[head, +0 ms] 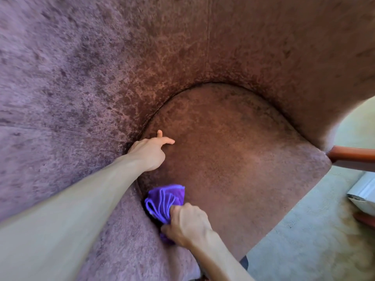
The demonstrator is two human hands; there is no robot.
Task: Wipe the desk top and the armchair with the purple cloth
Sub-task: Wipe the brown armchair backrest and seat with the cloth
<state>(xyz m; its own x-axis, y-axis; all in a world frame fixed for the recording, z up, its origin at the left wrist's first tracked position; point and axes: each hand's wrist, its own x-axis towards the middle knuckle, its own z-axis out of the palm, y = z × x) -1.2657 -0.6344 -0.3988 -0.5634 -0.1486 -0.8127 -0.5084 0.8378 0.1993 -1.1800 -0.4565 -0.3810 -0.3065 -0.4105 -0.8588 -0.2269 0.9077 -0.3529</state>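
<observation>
Nearest the camera, the right hand [187, 225] is curled into a fist around the purple cloth [164, 201], thumb and fingers clamped on a bunched handful of it. The cloth is a soft, fuzzy microfibre, folded into loose ribbed pleats with stitched edges that fan out just above the knuckles; a small tail of it pokes out below the fist. The bundle is pressed down into the dark crease where the seat cushion [233, 159] meets the inner side wall of the armchair [81, 78], so the cloth touches both surfaces.

Beyond the grip, further along the same crease, the left hand [151, 151] rests against the side wall at the edge of the cushion. It holds nothing: most fingers are folded under, while the index finger stretches out over the cushion and another fingertip sticks up behind it.

The cushion to the right of the fist is broad and rounded, covered in a mottled, crushed-velvet pile, brownish rose in the shade. The curved backrest wraps around it beyond both hands, paler mauve on the left where light hits it.

Far right of the grip, a smooth reddish wooden leg [353, 157] juts out over pale carpet [304, 230].
</observation>
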